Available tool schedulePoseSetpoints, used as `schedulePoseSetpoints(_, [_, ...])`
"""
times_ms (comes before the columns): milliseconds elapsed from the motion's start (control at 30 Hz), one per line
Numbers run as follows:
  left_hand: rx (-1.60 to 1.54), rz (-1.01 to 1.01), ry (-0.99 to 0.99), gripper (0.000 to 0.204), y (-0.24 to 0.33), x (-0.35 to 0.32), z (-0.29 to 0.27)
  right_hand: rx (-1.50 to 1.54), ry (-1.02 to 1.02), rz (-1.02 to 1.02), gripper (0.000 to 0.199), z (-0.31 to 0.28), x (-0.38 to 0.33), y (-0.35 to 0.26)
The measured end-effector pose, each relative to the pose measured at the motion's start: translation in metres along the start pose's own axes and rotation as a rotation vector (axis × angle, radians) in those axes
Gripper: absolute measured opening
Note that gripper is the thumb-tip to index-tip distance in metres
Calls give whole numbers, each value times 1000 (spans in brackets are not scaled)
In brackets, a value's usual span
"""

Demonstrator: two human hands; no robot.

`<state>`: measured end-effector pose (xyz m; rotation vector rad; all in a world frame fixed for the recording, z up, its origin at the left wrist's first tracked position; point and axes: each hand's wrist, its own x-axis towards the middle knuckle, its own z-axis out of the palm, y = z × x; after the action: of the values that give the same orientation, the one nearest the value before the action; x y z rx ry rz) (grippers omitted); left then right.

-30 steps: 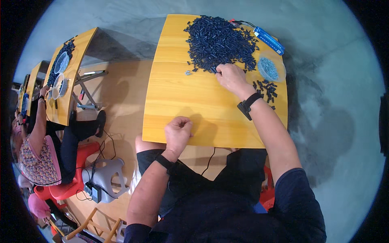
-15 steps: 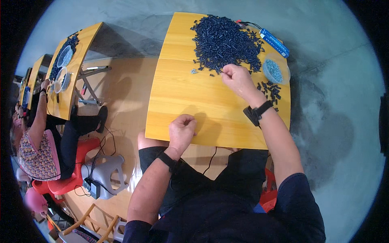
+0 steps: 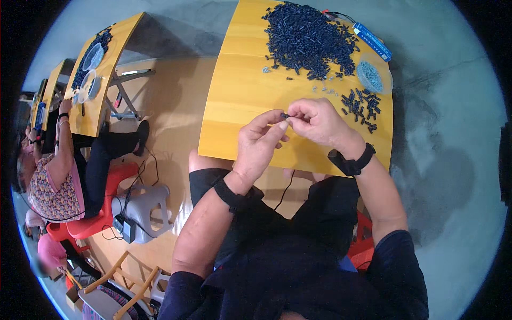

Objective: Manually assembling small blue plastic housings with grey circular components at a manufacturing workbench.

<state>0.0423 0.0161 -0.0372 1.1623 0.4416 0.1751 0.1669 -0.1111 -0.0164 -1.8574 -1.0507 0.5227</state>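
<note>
Over the near part of the yellow table [image 3: 229, 117], my hands meet. My left hand [image 3: 257, 143] pinches a small dark plastic piece [image 3: 285, 115] between thumb and forefinger. My right hand [image 3: 320, 124] is closed against one end of that piece; whatever sits in its fingertips is too small to make out. Beyond them lies a big heap of similar dark pieces [image 3: 306, 37]. A looser group of dark pieces [image 3: 361, 106] is to the right of my right hand. Small metal bits [image 3: 324, 90] lie between the heap and my hands.
A clear plastic bowl [image 3: 390, 84] of small silvery-blue parts [image 3: 369, 76] stands at the table's right edge. Behind it is a long blue box [image 3: 372, 41]. To the left, a co-worker [image 3: 56, 189] sits at another yellow table [image 3: 109, 64], near a grey stool [image 3: 141, 205].
My right hand has come back from the heap's near edge toward me. My left hand has risen to meet it, and the dark piece now shows between them. The view has shifted slightly.
</note>
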Motion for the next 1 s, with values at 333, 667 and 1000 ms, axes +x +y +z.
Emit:
schedulePoseSetpoints(333, [-61, 11, 45, 15, 8, -14, 4, 89, 16, -65, 5, 12, -15, -17])
schedulePoseSetpoints(667, [-3, -25, 3, 13, 2, -15, -5, 68, 2, -124, 5, 14, -20, -13])
schedulePoseSetpoints(1000, [450, -237, -289, 15, 4, 6, -22, -350, -208, -233, 6, 7, -24, -5])
